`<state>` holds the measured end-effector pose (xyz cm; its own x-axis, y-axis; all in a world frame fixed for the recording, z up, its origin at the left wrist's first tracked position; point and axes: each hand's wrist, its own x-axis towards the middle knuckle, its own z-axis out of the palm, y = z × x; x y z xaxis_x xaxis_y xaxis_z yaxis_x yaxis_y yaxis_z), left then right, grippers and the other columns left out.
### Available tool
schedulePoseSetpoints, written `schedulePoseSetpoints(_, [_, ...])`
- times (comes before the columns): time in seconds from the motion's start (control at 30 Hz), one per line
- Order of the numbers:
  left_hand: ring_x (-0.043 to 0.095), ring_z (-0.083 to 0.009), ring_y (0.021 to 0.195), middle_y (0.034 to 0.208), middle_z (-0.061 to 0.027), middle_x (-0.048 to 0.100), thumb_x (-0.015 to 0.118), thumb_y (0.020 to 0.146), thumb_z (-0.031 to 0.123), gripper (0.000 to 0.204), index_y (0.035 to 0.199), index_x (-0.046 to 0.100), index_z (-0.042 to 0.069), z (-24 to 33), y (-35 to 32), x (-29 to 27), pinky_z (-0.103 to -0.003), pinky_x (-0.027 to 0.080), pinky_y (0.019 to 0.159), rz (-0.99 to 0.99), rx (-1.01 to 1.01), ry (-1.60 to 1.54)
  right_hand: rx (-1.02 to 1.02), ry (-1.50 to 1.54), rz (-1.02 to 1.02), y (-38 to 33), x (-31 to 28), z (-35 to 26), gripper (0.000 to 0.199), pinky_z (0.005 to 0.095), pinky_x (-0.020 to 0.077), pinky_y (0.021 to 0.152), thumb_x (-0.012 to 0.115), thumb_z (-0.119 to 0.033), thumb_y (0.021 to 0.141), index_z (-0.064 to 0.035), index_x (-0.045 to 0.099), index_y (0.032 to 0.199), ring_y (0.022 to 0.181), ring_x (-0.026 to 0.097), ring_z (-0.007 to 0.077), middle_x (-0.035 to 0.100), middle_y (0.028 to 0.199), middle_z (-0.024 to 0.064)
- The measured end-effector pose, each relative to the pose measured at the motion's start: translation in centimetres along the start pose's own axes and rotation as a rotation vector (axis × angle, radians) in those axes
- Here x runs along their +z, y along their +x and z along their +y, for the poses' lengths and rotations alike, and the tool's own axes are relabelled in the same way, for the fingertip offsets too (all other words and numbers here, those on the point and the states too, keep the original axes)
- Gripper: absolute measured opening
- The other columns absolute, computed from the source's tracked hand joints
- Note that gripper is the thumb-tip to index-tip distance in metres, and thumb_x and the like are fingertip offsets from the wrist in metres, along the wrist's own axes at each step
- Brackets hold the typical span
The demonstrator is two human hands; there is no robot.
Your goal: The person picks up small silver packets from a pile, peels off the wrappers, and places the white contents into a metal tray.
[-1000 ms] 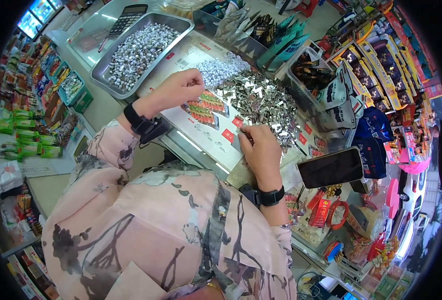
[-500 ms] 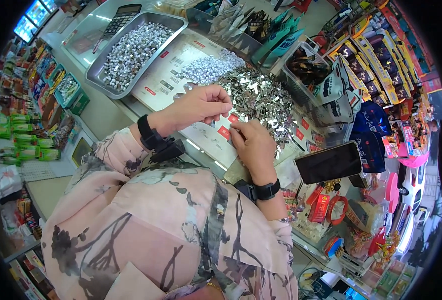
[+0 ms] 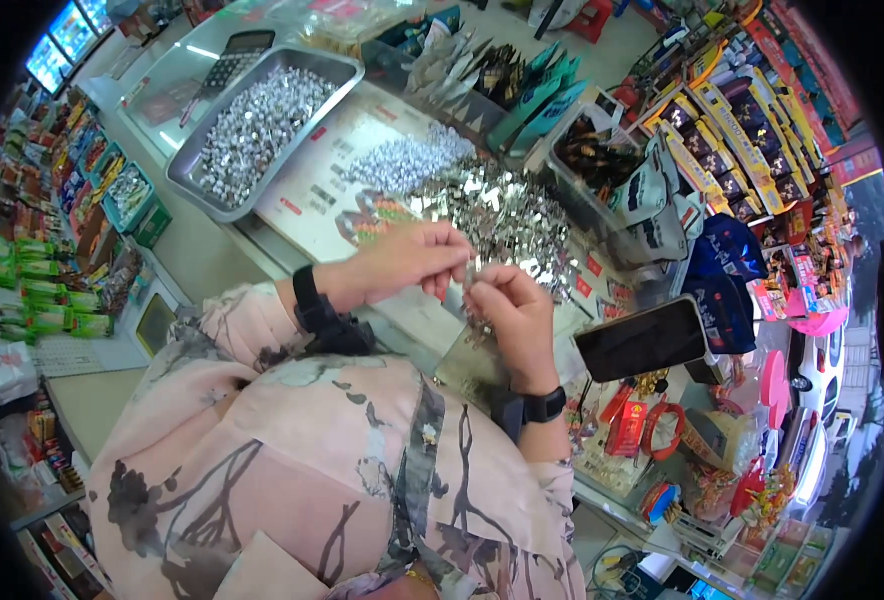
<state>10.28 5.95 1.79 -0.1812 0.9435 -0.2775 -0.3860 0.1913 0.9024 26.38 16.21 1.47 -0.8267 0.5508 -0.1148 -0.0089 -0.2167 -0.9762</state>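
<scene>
My left hand (image 3: 402, 262) and my right hand (image 3: 514, 318) meet just above the surface (image 3: 202, 250). Between the fingertips of both hands I pinch one small shiny silver piece (image 3: 472, 272). Both grips are narrow, closed on that little piece. It is too small for me to tell its shape. Just past my hands lies a big pile of shiny silver pieces (image 3: 502, 215) on a printed mat (image 3: 332, 190). A grey metal tray (image 3: 202, 195) full of silver bits sits to the left. A dark phone (image 3: 642, 340) lies near my right hand.
</scene>
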Motion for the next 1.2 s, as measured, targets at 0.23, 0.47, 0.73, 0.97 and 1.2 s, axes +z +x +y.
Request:
schedulePoseSetpoints(0.23, [0.052, -0.0049, 0.060, 0.077, -0.0003, 0.058, 0.053, 0.091, 0.016, 0.012, 0.095, 0.056, 0.005, -0.8, 0.5, 0.4, -0.017, 0.041, 0.050, -0.013, -0.069, -0.138, -0.098, 0.014, -0.012, -0.1, -0.2, 0.9, 0.010, 0.0202, 0.0461, 0.068, 0.059, -0.004, 0.085, -0.0016, 0.060, 0.095, 0.075, 0.058, 0.0082, 0.063, 0.085, 0.0030])
schedulePoseSetpoints(0.47, [0.054, -0.0064, 0.058, 0.077, -0.0020, 0.059, 0.052, 0.092, 0.014, 0.011, 0.096, 0.055, 0.004, -1.0, 0.3, 0.4, -0.017, 0.040, 0.048, 0.007, -0.053, -0.309, -0.145, -0.014, 0.058, 0.2, 0.0, 1.7, 0.009, 0.0182, 0.0455, 0.063, 0.063, -0.004, 0.084, -0.0019, 0.061, 0.093, 0.074, 0.056, 0.0041, 0.062, 0.089, 0.0007])
schedulePoseSetpoints(0.73, [0.053, -0.0068, 0.056, 0.076, -0.0025, 0.059, 0.052, 0.091, 0.012, 0.008, 0.092, 0.053, 0.004, -1.3, -0.2, 0.7, -0.018, 0.040, 0.047, 0.101, 0.018, -0.230, -0.207, -0.157, 0.050, 0.2, 0.2, 1.9, 0.009, 0.0182, 0.0455, 0.064, 0.063, -0.005, 0.084, -0.0006, 0.061, 0.092, 0.073, 0.056, 0.0044, 0.062, 0.088, 0.0010])
schedulePoseSetpoints(0.97, [0.050, -0.0047, 0.058, 0.074, -0.0014, 0.056, 0.047, 0.093, 0.011, 0.007, 0.095, 0.048, 0.005, -1.9, -0.4, 0.9, -0.019, 0.039, 0.048, 0.076, 0.176, 0.148, -0.168, -0.127, 0.066, 0.2, 0.9, 1.9, 0.016, 0.0195, 0.0473, 0.068, 0.063, -0.005, 0.084, 0.0017, 0.059, 0.098, 0.078, 0.058, 0.0064, 0.063, 0.091, 0.0035])
schedulePoseSetpoints(1.2, [0.050, -0.0054, 0.064, 0.073, -0.0013, 0.055, 0.050, 0.093, 0.015, 0.014, 0.100, 0.047, 0.003, -2.7, -1.0, 1.4, -0.022, 0.041, 0.056, 0.145, 0.362, 0.399, -0.019, -0.090, -0.012, 0.1, 0.6, 1.5, 0.020, 0.0206, 0.0482, 0.072, 0.062, -0.006, 0.085, 0.0023, 0.058, 0.103, 0.082, 0.060, 0.0082, 0.064, 0.093, 0.0043])
